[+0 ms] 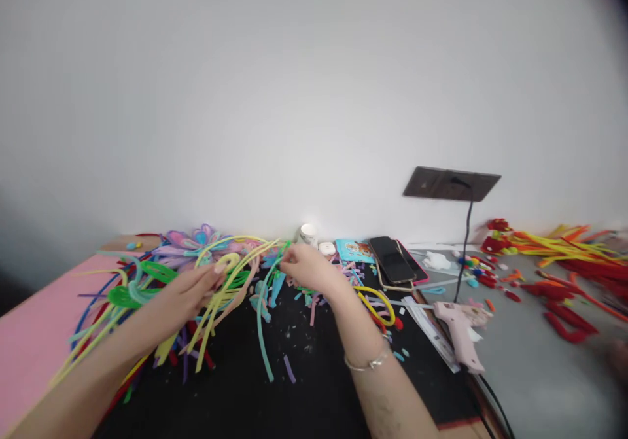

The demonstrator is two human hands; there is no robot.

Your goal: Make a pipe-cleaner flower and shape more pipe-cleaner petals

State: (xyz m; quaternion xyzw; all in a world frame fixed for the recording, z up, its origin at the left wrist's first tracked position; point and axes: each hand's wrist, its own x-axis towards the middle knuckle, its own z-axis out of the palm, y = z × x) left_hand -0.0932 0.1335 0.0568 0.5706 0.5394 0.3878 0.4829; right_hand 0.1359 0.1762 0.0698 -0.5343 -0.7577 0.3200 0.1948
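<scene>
My left hand (196,290) is closed on a curled yellow pipe cleaner (227,262), over a heap of coloured stems on the left of the black mat. Long pale yellow strips (216,308) fan out just right of its fingertips. To the right, my right hand (304,265) has its fingers bent together at small green and teal pieces near the back of the mat; what they hold, if anything, is too small to make out. A teal strip (262,321) curves down the mat beside that hand. Green loops (125,296) lie left of my left hand.
Behind my right hand is a white cup (308,233). Phones (392,259) lie to its right, with a pink glue gun (460,335) and its cable nearer the front. Red and yellow stems (569,246) cover the grey table's far right. A wall rises behind.
</scene>
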